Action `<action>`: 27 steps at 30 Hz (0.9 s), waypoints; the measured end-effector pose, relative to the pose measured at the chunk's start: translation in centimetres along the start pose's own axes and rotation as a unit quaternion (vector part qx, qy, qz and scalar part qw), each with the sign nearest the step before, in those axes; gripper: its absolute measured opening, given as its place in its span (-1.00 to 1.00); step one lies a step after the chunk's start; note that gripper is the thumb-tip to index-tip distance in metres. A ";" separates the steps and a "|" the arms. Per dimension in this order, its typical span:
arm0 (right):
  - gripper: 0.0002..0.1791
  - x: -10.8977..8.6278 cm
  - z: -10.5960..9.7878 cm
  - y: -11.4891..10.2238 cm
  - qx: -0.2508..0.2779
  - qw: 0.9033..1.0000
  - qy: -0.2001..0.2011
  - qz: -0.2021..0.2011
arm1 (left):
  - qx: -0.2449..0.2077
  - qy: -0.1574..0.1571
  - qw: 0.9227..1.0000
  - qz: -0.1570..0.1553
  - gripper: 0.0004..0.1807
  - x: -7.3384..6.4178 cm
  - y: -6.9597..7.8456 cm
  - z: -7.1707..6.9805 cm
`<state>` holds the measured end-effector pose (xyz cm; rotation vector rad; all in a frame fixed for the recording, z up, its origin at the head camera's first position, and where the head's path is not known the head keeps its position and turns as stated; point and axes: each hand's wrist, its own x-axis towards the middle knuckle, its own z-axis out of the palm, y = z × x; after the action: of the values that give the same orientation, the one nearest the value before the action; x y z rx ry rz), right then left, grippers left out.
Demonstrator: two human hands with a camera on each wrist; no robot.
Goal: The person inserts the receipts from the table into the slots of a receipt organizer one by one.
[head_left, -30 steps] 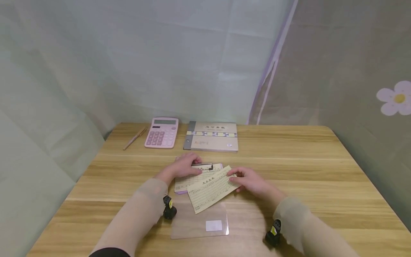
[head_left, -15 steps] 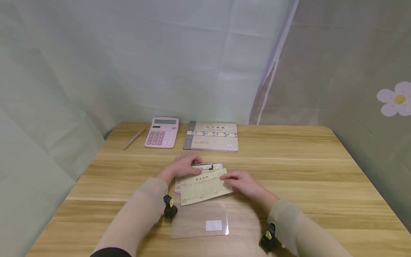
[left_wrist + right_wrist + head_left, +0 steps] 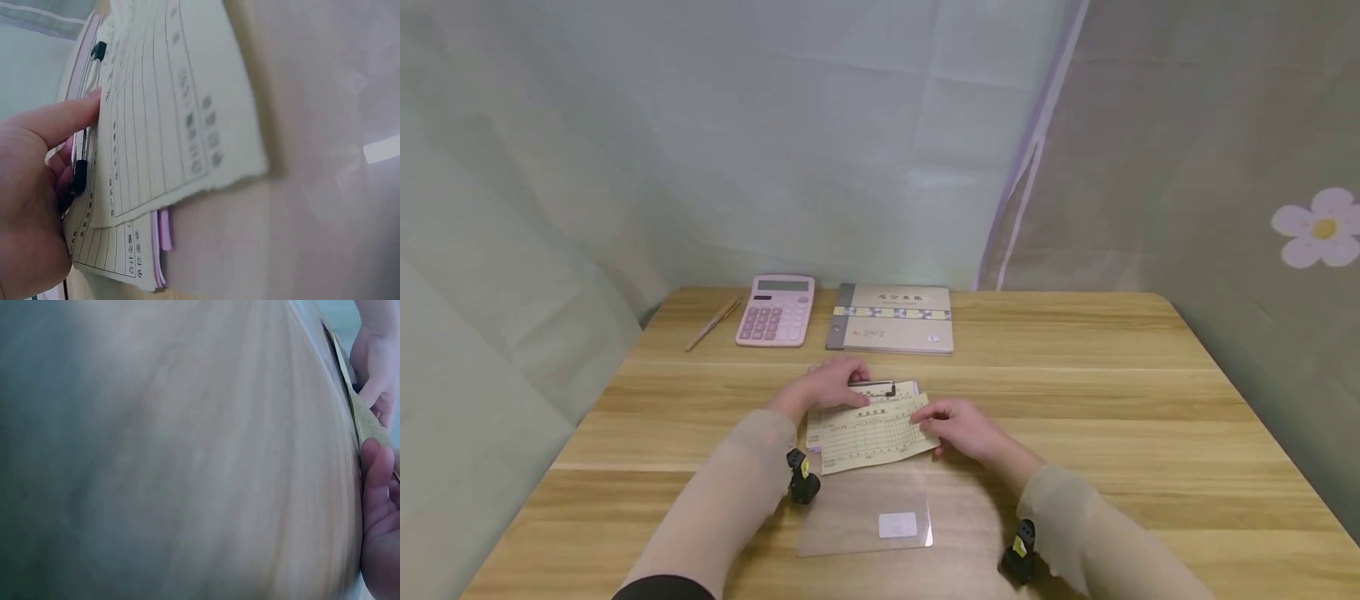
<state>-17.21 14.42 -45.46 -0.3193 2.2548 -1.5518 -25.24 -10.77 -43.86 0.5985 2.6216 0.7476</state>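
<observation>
In the head view my left hand (image 3: pixel 831 387) grips the top edge of a small clipboard (image 3: pixel 915 387) with a pale purple edge. Its thumb lies by the metal clip (image 3: pixel 79 178), which has black end caps, while the fingers curl behind. Lined, printed yellowish forms (image 3: pixel 813 435) lie on the board. My right hand (image 3: pixel 966 432) pinches the right end of a loose printed voucher slip (image 3: pixel 868 442), which overlaps those forms at a slight tilt. In the left wrist view the slip's lower edge stands raised off the forms.
A clear plastic folder (image 3: pixel 842 533) with a white label lies in front of the clipboard. Further back are a pen (image 3: pixel 713 324), a pink calculator (image 3: pixel 775 310) and an account book (image 3: pixel 895 321) on the wooden table (image 3: pixel 1097 383). Curtains hang behind.
My right hand has moved left with the slip, which has turned flatter and slid further over the clipboard's forms. The left hand has stayed at the clip.
</observation>
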 end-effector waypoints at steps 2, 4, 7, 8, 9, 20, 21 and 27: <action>-0.81 0.1 0.0 0.0 -0.018 1.000 0.000 -0.006 | 0.003 0.003 1.000 -0.002 -0.63 0.0 0.0 0.1; -0.81 0.1 0.0 -0.1 -0.045 0.999 0.001 -0.016 | 0.008 0.009 1.000 -0.003 -0.64 0.0 0.0 0.2; -0.81 0.2 0.1 -0.2 -0.087 0.996 0.002 -0.037 | 0.018 0.021 1.000 -0.001 -0.64 0.0 -0.1 0.4; -0.81 0.3 0.1 -0.3 -0.101 0.994 0.003 -0.046 | 0.023 0.024 0.999 0.000 -0.64 0.0 -0.1 0.4; -0.80 0.4 0.1 -0.3 -0.113 0.992 0.004 -0.055 | 0.026 0.027 0.999 0.001 -0.65 0.0 -0.1 0.5; -0.67 1.2 0.4 -0.6 -0.150 0.986 0.045 -0.064 | 0.039 0.036 0.999 0.002 -0.66 0.0 -0.3 0.9; -0.67 1.3 0.4 -0.6 -0.141 0.987 0.050 -0.063 | 0.040 0.036 0.999 0.001 -0.66 0.0 -0.3 0.9; -0.79 1.5 0.3 -0.5 -0.092 0.993 0.056 -0.054 | 0.038 0.042 0.998 -0.003 -0.66 0.1 -0.5 1.1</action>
<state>-18.47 13.39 -45.35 -0.4220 2.5126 -1.4481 -25.00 -10.69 -45.02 0.5911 2.7383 0.6876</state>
